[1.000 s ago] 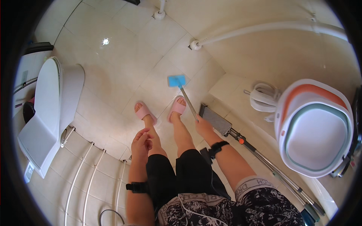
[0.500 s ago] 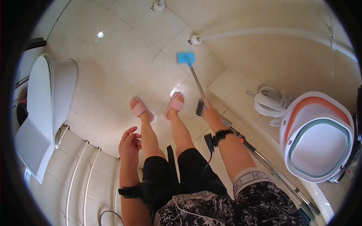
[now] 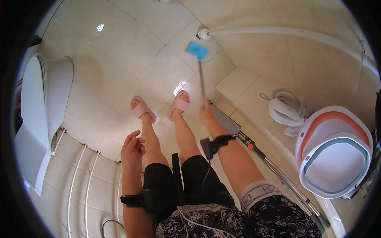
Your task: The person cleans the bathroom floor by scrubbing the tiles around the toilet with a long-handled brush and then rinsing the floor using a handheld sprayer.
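My right hand (image 3: 208,114) is closed round the thin handle of a long-handled scrubber (image 3: 197,50), whose flat rectangular blue head is tilted out ahead of me, near the far tiles. Whether the head touches the surface I cannot tell. My left hand (image 3: 133,147) is held up beside my left leg, its fingers loosely curled and apart, with nothing in them. Next to my right wrist lies a flat mop (image 3: 226,119) with a grey pad, its metal pole running back along the right side.
At the left stands a white toilet (image 3: 39,115), with white rails (image 3: 90,178) nearer me. On the right, collapsible basins (image 3: 337,162) lean beside a coiled white hose (image 3: 286,110) on a tiled ledge. A white pipe (image 3: 278,30) runs along the right wall.
The scrubber's blue head has turned and tilted, and moved slightly up in view. My right hand has shifted left and forward. The whole view has shifted slightly; my left hand keeps its pose.
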Tool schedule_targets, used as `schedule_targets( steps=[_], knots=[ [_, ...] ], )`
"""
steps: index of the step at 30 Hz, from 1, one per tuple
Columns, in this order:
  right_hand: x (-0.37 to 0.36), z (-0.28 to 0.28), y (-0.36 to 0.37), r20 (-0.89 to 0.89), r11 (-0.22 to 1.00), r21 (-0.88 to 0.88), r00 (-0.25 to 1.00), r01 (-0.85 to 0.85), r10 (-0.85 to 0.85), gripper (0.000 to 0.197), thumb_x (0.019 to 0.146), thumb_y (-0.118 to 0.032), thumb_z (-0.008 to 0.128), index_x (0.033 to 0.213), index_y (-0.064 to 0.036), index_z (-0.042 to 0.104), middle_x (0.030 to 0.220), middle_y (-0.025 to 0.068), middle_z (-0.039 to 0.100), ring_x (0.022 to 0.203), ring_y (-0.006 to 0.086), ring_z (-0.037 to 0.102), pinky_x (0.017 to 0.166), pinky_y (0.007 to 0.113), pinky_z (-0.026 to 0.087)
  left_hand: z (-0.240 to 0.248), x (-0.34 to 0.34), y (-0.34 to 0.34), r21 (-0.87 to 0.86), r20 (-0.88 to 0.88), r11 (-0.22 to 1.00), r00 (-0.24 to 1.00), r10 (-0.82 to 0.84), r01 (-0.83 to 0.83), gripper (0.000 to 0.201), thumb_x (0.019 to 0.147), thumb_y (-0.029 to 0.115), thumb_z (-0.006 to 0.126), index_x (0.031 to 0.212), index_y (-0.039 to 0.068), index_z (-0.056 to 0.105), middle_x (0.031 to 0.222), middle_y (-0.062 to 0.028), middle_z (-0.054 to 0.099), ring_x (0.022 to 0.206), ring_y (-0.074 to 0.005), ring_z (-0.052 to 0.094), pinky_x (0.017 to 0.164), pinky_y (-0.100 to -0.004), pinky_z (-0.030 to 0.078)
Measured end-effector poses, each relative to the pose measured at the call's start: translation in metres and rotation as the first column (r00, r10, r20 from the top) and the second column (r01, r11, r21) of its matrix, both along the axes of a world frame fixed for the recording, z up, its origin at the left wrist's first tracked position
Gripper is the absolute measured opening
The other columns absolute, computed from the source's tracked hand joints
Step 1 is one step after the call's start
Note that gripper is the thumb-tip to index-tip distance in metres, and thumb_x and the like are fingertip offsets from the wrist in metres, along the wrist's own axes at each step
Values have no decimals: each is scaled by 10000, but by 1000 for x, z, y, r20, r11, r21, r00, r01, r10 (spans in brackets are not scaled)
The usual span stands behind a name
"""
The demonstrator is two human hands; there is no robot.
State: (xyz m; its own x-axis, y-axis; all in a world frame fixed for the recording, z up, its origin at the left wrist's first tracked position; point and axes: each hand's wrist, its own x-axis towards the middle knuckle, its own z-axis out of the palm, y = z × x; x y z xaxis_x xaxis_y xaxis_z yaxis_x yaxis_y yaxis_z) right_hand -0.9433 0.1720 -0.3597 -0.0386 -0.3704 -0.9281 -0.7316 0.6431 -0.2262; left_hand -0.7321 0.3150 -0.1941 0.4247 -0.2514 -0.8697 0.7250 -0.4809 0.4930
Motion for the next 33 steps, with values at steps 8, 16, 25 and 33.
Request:
schedule_targets(
  steps=[8,16,25,33],
  knots=[
    [-57,51,55,-79,745,-6,743,-667,665,527,882,-258,394,1378,-233,216,807,238,604,775,377,601,692,458,467,0,-4,-18,-131,-75,990,995,-64,54,226,877,154,467,1071,50,518,745,-18,552,563,-75,447,516,-218,334],
    [9,38,-28,-283,323,-346,426,-881,859,547,832,-133,429,1349,-247,293,752,160,615,685,333,602,597,443,470,-21,-13,19,-99,-108,995,994,20,-31,210,886,151,461,1056,48,530,739,-20,562,537,-79,461,501,-211,354],
    [96,33,45,-6,503,-359,541,-786,841,686,806,-346,476,1395,-186,163,905,233,601,818,319,611,731,482,445,-9,15,77,-159,-116,964,974,195,-212,209,885,133,446,1052,32,522,744,-35,567,546,-78,472,498,-207,363],
    [77,66,88,-230,183,-209,230,-961,946,536,884,-216,407,1380,-245,206,775,204,611,716,376,585,631,475,451,-12,29,164,-269,-190,846,886,423,-461,220,884,147,450,1065,38,511,755,-39,567,560,-102,480,507,-234,364]
  ],
)
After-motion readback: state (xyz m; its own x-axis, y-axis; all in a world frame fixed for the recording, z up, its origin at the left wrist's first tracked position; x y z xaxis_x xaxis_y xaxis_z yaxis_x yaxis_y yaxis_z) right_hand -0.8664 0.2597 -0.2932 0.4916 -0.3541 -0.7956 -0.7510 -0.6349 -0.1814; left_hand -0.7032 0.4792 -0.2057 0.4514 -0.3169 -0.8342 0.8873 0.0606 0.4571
